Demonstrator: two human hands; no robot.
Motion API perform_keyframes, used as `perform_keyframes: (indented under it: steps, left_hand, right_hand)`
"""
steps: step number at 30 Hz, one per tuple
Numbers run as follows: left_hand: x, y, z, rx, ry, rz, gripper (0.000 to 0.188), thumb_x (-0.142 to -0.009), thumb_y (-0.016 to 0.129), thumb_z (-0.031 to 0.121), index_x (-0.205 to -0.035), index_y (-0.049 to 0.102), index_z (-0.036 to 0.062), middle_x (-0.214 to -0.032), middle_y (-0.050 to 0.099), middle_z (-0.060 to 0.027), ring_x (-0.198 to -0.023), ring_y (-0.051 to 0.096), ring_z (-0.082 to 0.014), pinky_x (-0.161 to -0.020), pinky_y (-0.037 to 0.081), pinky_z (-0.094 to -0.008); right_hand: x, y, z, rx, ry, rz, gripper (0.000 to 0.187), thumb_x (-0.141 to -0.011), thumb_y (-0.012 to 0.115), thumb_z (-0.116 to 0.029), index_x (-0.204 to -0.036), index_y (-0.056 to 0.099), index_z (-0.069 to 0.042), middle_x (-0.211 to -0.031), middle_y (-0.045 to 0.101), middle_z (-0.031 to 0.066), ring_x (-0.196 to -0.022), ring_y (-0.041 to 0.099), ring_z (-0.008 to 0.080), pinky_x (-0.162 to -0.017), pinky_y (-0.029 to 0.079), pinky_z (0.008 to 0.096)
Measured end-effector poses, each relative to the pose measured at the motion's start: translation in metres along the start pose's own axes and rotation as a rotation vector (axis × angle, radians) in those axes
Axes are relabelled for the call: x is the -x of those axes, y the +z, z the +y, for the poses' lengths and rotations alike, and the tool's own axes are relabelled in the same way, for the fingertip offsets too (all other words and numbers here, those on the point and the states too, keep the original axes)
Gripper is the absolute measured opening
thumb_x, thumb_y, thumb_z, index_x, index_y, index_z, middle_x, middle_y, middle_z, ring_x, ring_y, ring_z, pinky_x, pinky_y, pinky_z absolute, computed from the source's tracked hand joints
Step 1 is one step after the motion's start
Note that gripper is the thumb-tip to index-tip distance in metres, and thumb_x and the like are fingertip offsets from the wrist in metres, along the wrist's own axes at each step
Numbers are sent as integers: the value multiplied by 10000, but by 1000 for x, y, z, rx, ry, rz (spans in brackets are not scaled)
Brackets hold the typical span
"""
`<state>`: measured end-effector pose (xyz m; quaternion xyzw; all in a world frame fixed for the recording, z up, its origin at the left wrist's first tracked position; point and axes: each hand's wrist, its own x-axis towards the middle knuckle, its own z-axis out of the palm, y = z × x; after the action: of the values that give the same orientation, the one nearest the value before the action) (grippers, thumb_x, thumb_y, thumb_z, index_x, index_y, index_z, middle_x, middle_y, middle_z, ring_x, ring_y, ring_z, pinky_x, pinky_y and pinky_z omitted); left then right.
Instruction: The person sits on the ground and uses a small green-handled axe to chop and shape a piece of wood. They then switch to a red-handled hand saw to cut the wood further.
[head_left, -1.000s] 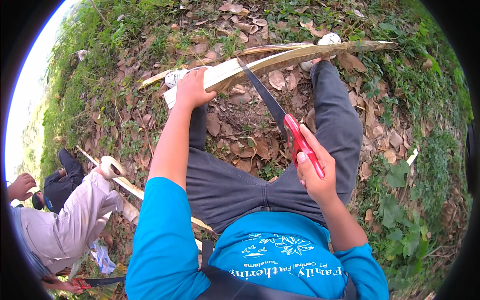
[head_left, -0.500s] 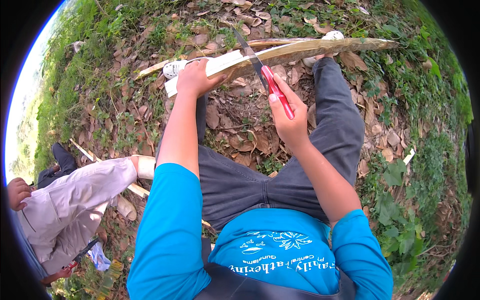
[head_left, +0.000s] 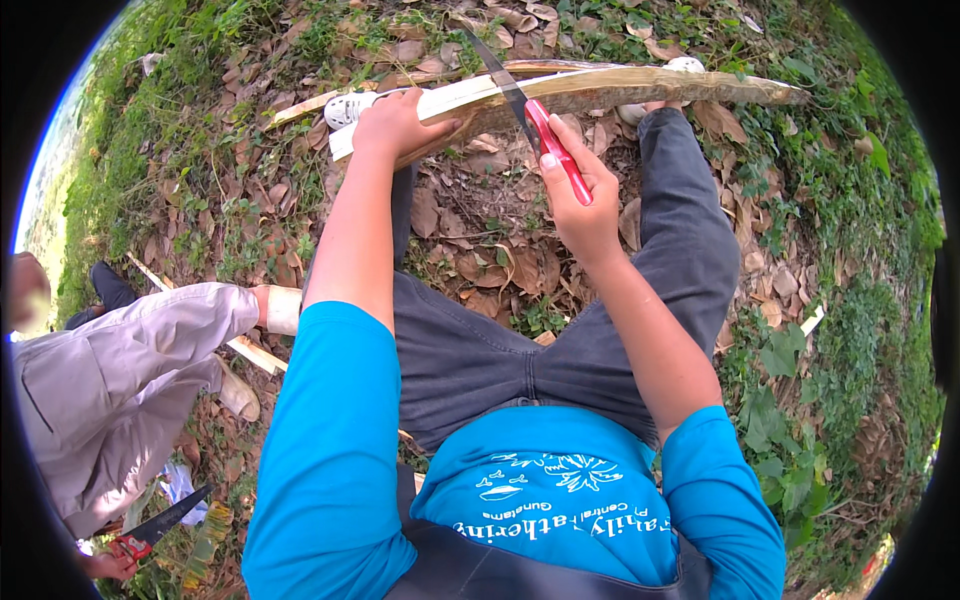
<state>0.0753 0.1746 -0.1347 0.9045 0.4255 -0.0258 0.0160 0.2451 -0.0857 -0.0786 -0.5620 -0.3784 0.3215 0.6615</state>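
Bright all over with plain daylight. Washed almost white far up and to the left of the blue shirt, with a thin blue-purple glow along the edge there. Shiny on the red saw handle above the shirt. Quite clear on the dry leaves above the shirt too. Smeary on a blob far left of the shirt. Bent and cut off by round black sides, well out from the shirt.

"How does the saw sit?"

"Tilted in the upper middle, red handle low, dark blade pointing up-left across the split wood."

"And that wood?"

"Long, pale, rough brown along its lower face, spanning the upper frame and tapering rightward."
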Motion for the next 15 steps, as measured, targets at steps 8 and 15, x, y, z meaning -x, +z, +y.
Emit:
perform_keyframes:
  steps: [8,15]
  left_hand:
    - [0,1,-1,-1,3,2,1001,-780,536,907,-1371,612,103,-1257,690,-170,-1214,656,-308,-996,542,-454]
    - [5,-6,5,-5,10,21,939,-808,571,853,-1360,614,94,-1240,696,-173,-1203,656,-312,-984,541,-460]
  right_hand:
    - [-3,-3,-9,21,-2,-47,490,-999,627,-81,-1456,537,70,-1372,654,181,-1233,616,165,-1057,456,281]
    - [-1,-7,-6,91,-54,-42,464,-1019,603,-54,-1473,549,25,-1289,672,66,-952,593,37,-846,483,189]
